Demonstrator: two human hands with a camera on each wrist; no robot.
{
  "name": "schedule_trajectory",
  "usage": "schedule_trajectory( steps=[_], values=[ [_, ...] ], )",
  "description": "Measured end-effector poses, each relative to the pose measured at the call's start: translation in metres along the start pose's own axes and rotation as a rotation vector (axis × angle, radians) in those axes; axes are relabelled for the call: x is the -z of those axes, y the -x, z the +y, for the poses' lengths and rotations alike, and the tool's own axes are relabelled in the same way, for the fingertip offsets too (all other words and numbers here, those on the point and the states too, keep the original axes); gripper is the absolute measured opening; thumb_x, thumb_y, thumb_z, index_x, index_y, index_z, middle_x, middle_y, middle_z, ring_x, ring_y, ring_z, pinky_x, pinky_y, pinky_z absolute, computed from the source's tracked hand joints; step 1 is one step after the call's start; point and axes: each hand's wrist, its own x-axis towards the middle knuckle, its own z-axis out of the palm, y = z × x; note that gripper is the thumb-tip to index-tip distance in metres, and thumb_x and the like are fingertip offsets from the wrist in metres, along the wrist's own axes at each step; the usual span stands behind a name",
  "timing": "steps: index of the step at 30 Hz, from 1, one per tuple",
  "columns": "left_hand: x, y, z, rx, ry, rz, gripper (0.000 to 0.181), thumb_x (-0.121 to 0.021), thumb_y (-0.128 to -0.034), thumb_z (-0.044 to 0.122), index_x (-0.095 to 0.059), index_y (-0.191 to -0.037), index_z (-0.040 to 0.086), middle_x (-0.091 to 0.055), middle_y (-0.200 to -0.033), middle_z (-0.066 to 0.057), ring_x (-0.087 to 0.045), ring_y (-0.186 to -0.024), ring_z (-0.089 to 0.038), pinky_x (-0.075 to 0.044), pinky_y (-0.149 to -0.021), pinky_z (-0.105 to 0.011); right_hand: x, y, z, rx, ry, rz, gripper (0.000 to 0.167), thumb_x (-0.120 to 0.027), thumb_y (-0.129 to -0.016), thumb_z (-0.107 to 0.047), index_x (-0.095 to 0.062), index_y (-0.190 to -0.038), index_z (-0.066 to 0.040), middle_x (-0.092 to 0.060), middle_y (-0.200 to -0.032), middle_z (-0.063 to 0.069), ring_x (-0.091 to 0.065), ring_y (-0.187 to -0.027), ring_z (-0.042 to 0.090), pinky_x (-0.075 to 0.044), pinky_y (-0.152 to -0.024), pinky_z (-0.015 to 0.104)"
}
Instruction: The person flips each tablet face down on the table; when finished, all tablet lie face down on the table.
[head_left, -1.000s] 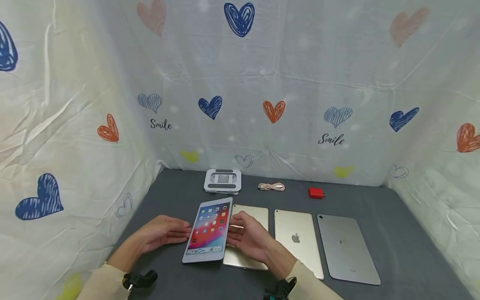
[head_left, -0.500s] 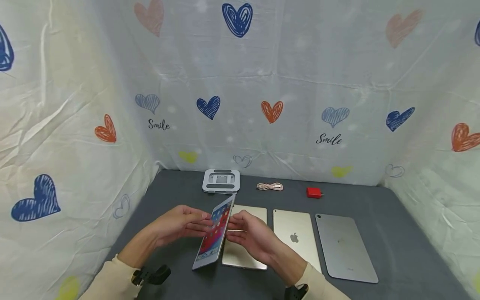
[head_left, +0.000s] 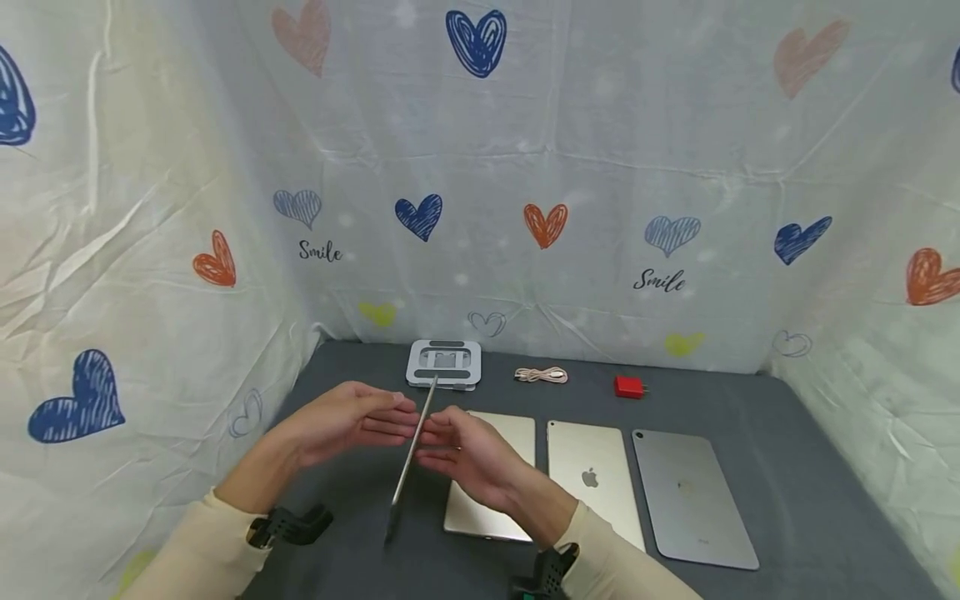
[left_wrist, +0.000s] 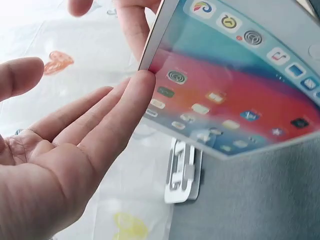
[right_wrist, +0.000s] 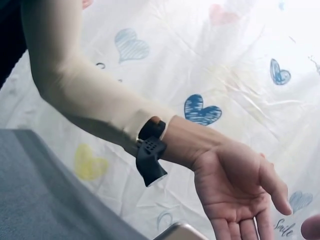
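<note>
A white-framed tablet (head_left: 409,465) stands steeply tilted on edge between my hands, seen almost edge-on in the head view. Its lit home screen faces the left wrist view, showing the tablet (left_wrist: 220,95) with colourful app icons. My left hand (head_left: 348,427) has its fingers extended, the fingertips touching the tablet's edge. In the left wrist view the left hand (left_wrist: 85,145) has its thumb clear of the tablet. My right hand (head_left: 480,462) is at the tablet's other side, fingers loosely extended against it; their exact contact is partly hidden. Right of it lies a gold tablet (head_left: 480,508), face down.
Another gold tablet (head_left: 596,479) and a grey tablet (head_left: 693,500) lie face down to the right. Behind are a folded stand (head_left: 444,364), a coiled cable (head_left: 542,375) and a red charger (head_left: 628,387). Heart-printed cloth (head_left: 600,125) walls the grey table (head_left: 795,467).
The tablet has turned from screen facing up to edge-on. My left hand has risen and moved right along with it; my right hand has shifted slightly left and up.
</note>
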Motion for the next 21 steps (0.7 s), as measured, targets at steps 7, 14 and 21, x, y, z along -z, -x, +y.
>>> schedule_trajectory(
  steps=[7,14,21],
  values=[
    [0.017,0.012,0.002,0.027,-0.002,0.059,0.059,-0.055,-0.1164,0.028,-0.048,-0.151,-0.020,-0.065,-0.146,-0.034,-0.074,-0.128,-0.033,-0.062,-0.109,-0.045,-0.009,-0.013,0.006,-0.010,-0.018,-0.037,0.061,-0.049,-0.107,-0.027,-0.047,-0.154,0.012,-0.054,-0.154,0.030,-0.060,-0.141,0.038,-0.045,-0.128,0.052],
    [0.033,0.023,-0.005,0.015,0.011,0.083,0.057,-0.053,-0.1173,0.027,-0.049,-0.151,-0.018,-0.063,-0.149,-0.033,-0.075,-0.126,-0.030,-0.062,-0.109,-0.047,-0.002,-0.023,0.019,-0.101,-0.030,-0.077,0.071,-0.048,-0.108,-0.038,-0.044,-0.159,0.011,-0.057,-0.154,0.030,-0.059,-0.144,0.043,-0.044,-0.129,0.052],
    [0.049,0.032,-0.016,0.050,-0.014,0.152,0.052,-0.053,-0.1168,0.029,-0.055,-0.149,-0.012,-0.068,-0.146,-0.024,-0.075,-0.123,-0.026,-0.064,-0.105,-0.051,0.010,-0.032,0.037,-0.159,0.000,-0.058,0.073,-0.048,-0.108,-0.041,-0.043,-0.158,0.014,-0.057,-0.154,0.032,-0.057,-0.146,0.045,-0.044,-0.129,0.054]
  ],
)
